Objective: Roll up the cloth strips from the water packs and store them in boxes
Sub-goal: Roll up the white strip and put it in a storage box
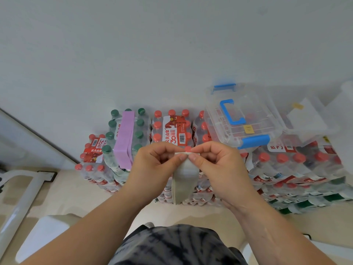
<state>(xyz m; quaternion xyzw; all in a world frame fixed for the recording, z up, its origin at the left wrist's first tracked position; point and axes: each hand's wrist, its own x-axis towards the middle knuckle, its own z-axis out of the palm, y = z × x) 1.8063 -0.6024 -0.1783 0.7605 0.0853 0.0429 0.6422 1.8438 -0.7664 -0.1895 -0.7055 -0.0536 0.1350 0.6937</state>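
Both hands are up over the water packs (172, 134), left hand (152, 165) and right hand (219, 165) each pinching the top edge of a pale strip (184, 178) that hangs down between them. Purple strip (125, 136) lies on the green-capped pack; clear box (242, 115) sits right.

Both hands met above the stacked water packs (172, 131). The left hand (152, 165) and right hand (215, 165) pinched the top end of a pale grey-green cloth strip (184, 180), apparently folded over; its tail hung down. A lilac strip (125, 134) lay over the green-capped pack (129, 138), and a clear box (242, 119) with blue latches sat on the right-hand packs.
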